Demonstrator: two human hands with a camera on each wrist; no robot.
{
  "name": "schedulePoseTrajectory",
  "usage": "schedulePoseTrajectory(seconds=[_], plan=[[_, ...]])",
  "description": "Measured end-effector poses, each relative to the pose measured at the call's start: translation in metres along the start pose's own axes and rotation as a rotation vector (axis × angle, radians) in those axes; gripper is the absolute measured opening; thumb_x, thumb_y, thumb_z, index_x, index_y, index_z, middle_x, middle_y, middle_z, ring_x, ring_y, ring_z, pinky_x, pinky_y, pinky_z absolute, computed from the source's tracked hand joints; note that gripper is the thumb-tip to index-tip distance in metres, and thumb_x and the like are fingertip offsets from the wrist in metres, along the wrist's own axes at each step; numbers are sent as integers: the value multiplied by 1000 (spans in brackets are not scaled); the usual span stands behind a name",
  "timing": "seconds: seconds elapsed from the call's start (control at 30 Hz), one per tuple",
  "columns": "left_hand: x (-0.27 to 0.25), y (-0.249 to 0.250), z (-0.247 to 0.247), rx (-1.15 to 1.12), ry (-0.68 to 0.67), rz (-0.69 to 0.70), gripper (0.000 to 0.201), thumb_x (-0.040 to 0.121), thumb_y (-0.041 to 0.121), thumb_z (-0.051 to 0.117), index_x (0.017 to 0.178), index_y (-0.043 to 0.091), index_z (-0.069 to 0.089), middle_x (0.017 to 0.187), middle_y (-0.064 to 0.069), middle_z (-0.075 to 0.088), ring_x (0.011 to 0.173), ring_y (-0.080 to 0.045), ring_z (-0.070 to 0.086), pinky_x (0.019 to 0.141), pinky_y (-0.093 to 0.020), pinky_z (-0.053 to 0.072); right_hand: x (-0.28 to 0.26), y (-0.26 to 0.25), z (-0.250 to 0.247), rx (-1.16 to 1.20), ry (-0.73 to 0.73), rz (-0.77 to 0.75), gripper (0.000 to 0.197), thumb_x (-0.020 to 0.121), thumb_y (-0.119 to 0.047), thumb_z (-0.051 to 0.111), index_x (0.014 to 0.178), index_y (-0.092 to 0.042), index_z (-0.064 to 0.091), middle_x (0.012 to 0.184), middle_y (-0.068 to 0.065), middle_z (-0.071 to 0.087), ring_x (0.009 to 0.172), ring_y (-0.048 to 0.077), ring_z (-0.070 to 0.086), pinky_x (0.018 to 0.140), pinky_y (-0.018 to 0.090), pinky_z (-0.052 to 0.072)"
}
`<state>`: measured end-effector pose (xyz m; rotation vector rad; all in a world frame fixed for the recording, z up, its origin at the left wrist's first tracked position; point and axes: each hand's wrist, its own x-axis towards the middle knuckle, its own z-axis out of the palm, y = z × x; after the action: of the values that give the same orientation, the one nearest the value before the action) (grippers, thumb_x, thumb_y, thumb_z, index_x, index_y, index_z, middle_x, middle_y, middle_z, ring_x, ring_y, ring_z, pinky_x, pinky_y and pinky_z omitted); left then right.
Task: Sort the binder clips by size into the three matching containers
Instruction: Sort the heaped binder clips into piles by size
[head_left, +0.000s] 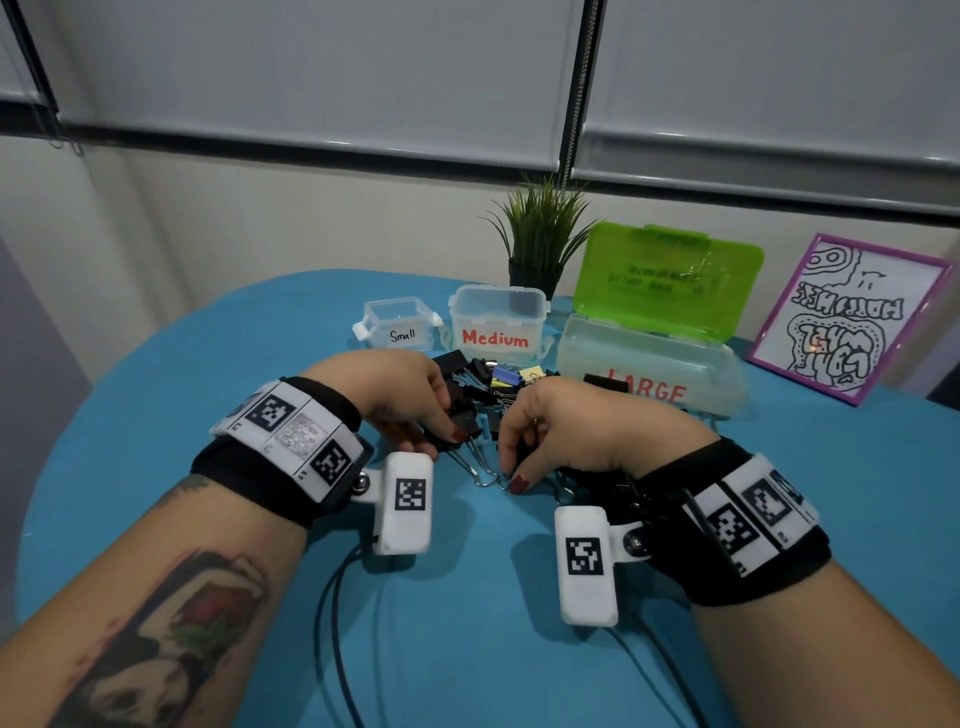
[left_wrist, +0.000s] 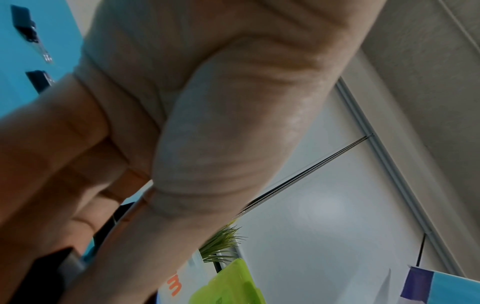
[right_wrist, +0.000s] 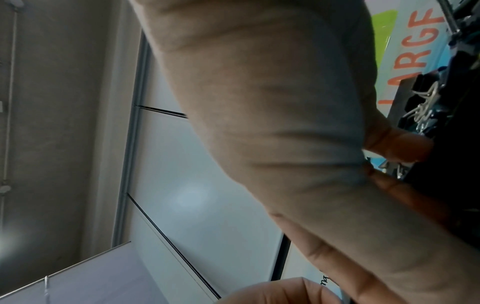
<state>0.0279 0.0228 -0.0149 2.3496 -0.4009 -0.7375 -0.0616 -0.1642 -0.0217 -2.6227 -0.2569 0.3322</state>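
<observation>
Landmark: the pile of binder clips (head_left: 485, 389) on the blue surface (head_left: 208, 374), just in front of the Medium container (head_left: 497, 323)
Left hand (head_left: 400, 395): at the pile's left edge; fingers (head_left: 457, 434) curled down on a black clip (head_left: 464, 420)
Right hand (head_left: 566, 426): at the pile's right edge; fingers curled, thumb tip by the wire handles (head_left: 480, 470); whether it grips a clip I cannot tell
Small container (head_left: 399, 323): behind the pile, to the left
Large container (head_left: 649, 364): right of the pile, green lid (head_left: 670, 280) raised
Plant (head_left: 540, 234): behind the Medium container
Framed drawing (head_left: 847, 317): far right of the pile
</observation>
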Motion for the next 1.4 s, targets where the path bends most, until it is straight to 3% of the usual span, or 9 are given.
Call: schedulePoseTrajectory(seconds=[0.27,0.37,0.47,0.63,0.8,0.93,1.17,1.27,1.4], plan=[[2,1,3,50,3,58,36,77,17,85,100,14,58,68,-2,72,64,-18,70,49,-22,52,0,3,0,-74,-10,-4,9,81,-23,82,83,-20,74,81,-2,72,71,10,61,67,31,54],[2,5,1,81,75,173,33,70,33,87,88,20,63,70,-1,66,63,-15,56,51,-21,42,2,4,-2,184,173,-25,10,85,-18,78,80,-18,70,69,-3,62,65,11,53,60,28,45],[-1,9,3,-98,-26,296,26,74,26,85,93,19,68,77,-2,70,62,-9,62,50,-18,42,5,3,-7,508,445,-32,13,90,-10,72,82,-12,62,68,4,57,58,12,50,51,19,40],[-2,15,13,-265,-17,386,27,84,11,75,107,-2,68,82,-6,76,65,-8,72,50,-16,53,5,-1,-4,711,423,-59,7,93,-2,65,87,-2,63,68,12,63,50,8,56,46,13,41],[0,14,13,-260,17,333,9,90,7,69,97,2,67,76,-7,74,57,-7,70,47,-17,52,8,11,-9,354,471,97,10,80,-13,82,79,-11,71,70,4,68,56,11,56,53,23,45],[1,13,12,-234,52,325,12,96,7,61,108,5,63,88,-9,75,60,-9,70,46,-19,51,1,16,-7,75,219,202,43,54,-37,97,86,-22,74,80,-2,70,69,12,61,66,30,49],[2,13,12,-69,81,336,24,94,3,52,105,16,68,81,3,71,64,-9,56,53,-22,40,3,14,-5,22,206,167,34,57,-29,89,84,-23,69,78,-2,70,68,17,64,62,32,52],[2,14,13,-61,94,323,28,92,1,47,106,14,68,75,4,64,59,-9,51,51,-22,37,5,16,-6,94,279,171,33,57,-30,83,84,-18,68,74,0,69,62,16,60,61,33,51],[5,12,12,-29,133,323,22,93,9,51,101,19,69,75,4,63,64,-12,50,53,-25,40,6,23,-15,248,602,225,30,62,-31,84,81,-15,68,70,0,67,60,16,59,59,31,48]])
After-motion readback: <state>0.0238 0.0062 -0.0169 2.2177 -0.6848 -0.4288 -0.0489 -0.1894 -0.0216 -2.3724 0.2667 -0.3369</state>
